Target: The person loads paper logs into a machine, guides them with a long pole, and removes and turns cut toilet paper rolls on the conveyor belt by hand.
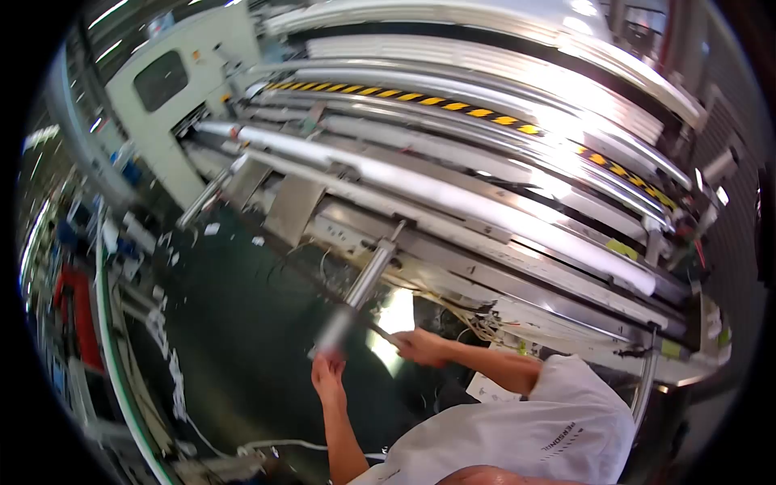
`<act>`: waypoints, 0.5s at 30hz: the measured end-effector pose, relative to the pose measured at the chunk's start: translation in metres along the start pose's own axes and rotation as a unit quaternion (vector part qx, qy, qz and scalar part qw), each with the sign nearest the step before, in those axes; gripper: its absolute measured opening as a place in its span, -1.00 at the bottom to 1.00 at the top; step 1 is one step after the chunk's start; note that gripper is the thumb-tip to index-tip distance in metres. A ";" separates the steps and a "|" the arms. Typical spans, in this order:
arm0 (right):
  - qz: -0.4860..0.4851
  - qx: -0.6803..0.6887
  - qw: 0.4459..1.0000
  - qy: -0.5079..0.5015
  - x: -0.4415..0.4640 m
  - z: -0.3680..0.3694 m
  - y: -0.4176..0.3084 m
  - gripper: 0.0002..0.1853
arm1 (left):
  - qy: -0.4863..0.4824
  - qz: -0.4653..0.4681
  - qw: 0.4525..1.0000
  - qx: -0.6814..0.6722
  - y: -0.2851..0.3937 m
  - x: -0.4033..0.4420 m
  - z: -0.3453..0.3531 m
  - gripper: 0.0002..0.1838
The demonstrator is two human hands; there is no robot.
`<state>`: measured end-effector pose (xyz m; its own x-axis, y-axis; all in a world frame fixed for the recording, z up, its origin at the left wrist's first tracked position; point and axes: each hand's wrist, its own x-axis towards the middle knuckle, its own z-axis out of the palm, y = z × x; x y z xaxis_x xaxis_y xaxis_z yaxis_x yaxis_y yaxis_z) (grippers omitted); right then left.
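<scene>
My left hand (327, 370) is at the lower end of a blurred grey cylinder (335, 330), its fingers closed against the bottom edge. The cylinder sits at the near end of a shiny metal shaft (372, 273) that sticks out from the machine. To the right, my right hand (423, 347) is closed around the end of a thin dark bar (381, 331). This bar runs up and left toward the cylinder; whether the two touch is blurred.
A large machine with a long white roll (436, 194) and a yellow-black striped strip (420, 99) fills the far side. Another metal shaft (204, 199) projects at the left. Cables (465, 315) hang under the frame. White scraps lie on the dark green floor (234, 323).
</scene>
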<state>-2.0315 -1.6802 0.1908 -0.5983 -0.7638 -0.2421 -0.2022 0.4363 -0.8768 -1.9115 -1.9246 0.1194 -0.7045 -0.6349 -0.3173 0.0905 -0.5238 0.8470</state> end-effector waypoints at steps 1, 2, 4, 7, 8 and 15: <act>0.034 -0.024 0.999 -0.003 -0.028 -0.001 0.031 -0.75 | -0.042 -0.016 0.999 -0.024 -0.002 0.032 0.043 -0.61; 0.051 -0.019 0.999 0.001 -0.071 -0.018 0.033 -0.66 | -0.084 -0.051 0.994 -0.042 0.009 0.052 0.095 -0.63; 0.074 -0.051 0.995 0.050 -0.167 -0.035 0.038 -0.55 | -0.089 -0.077 0.991 -0.066 0.013 0.086 0.178 -0.64; 0.118 -0.119 0.956 0.240 -0.272 -0.055 0.051 -0.56 | -0.131 -0.069 0.982 -0.116 -0.015 0.091 0.292 -0.59; 0.174 -0.096 0.936 0.292 -0.296 -0.054 0.059 -0.59 | -0.178 -0.098 0.973 -0.106 -0.023 0.068 0.336 -0.57; 0.332 0.099 0.794 0.500 -0.361 0.028 0.086 -0.68 | -0.434 -0.279 0.856 -0.003 -0.147 -0.060 0.560 -0.54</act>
<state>-1.8112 -1.3798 0.1913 -0.8586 0.4054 -0.3139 0.4811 0.4251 -0.7667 -2.2772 -1.4918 0.2529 -0.8966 0.3765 -0.2331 -0.4297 -0.6127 0.6633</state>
